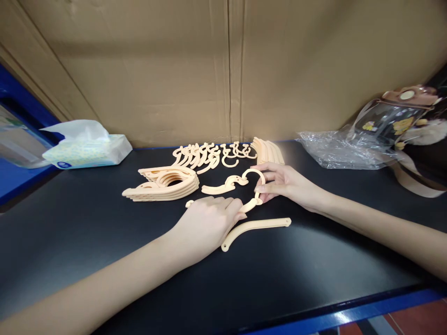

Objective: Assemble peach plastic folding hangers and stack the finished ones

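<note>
Far left on the matte black tabletop [70,232]: a soft white-and-pale-green tissue pack [89,151], one sheet poking up. Next, a stack of folded cream plastic hangers [165,190], lying flat. Just in front and to the right, the left hand [211,221], palm down, fingers closed over a cream plastic bar [249,205]; one tip shows at either side of the fist. Behind, a row of small curved cream plastic pieces [195,156]. Mid-table, a short curved cream piece with a knobbed end [219,188]. Nearer the person, a loose, slim, bent cream plastic arm [256,227]. At the back, small cream plastic hooks [230,162].

Right hand [279,182]: thumb and fingers pinching a large curved cream plastic hook [254,170], its lower end meeting the held bar; cannot tell whether they are locked together. Behind this hand, upright curved cream plastic arms [268,151] in a bunch. Far right: crumpled clear plastic bag [335,151], transparent bottle with brownish-pink lid [387,121].
</note>
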{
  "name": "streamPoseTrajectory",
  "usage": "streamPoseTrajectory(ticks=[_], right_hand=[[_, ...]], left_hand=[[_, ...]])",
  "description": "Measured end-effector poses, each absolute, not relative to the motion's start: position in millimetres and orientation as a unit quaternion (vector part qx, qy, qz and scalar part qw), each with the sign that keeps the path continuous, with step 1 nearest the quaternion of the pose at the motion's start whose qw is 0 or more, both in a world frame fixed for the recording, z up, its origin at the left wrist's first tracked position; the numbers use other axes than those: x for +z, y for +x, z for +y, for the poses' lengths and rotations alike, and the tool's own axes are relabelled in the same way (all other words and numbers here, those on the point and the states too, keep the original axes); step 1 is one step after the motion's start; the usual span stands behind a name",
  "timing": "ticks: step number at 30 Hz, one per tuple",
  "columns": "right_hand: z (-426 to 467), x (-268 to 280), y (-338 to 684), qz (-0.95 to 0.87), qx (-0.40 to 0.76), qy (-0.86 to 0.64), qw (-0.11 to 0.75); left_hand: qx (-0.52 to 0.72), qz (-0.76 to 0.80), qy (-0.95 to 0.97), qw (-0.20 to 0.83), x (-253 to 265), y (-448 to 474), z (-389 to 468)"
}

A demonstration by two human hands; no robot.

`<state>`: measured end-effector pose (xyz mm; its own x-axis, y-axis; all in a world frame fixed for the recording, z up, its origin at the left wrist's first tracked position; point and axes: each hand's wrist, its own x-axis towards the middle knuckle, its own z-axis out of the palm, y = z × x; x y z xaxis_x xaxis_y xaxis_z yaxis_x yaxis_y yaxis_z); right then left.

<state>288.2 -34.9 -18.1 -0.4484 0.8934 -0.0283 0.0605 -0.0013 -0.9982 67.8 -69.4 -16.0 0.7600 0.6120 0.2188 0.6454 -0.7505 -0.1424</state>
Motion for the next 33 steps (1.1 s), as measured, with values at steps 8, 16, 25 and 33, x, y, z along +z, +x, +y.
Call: streamPoseTrajectory(ticks=[8,16,25,33], right_hand=[[-33,-19,288,-0.609,0.585,-0.399,0.357],[-48,-12,289,-0.741,0.376,-0.429,0.354],[-74,-2,282,-0.959,0.094,-0.237,0.123],[-68,-9,285,-0.941,0.144,-0.257,0.167]], left_hand=[[-0.050,-0.376,-0.923,0.063,-14,68,-72],[-0.112,-0.450,-0.879,-0.108,-3,64,-76],[-0.225,-0.404,-0.670,-0.581,1,56,-67],[-0.268,-0.440,-0.575,-0.636,2,58,-64]])
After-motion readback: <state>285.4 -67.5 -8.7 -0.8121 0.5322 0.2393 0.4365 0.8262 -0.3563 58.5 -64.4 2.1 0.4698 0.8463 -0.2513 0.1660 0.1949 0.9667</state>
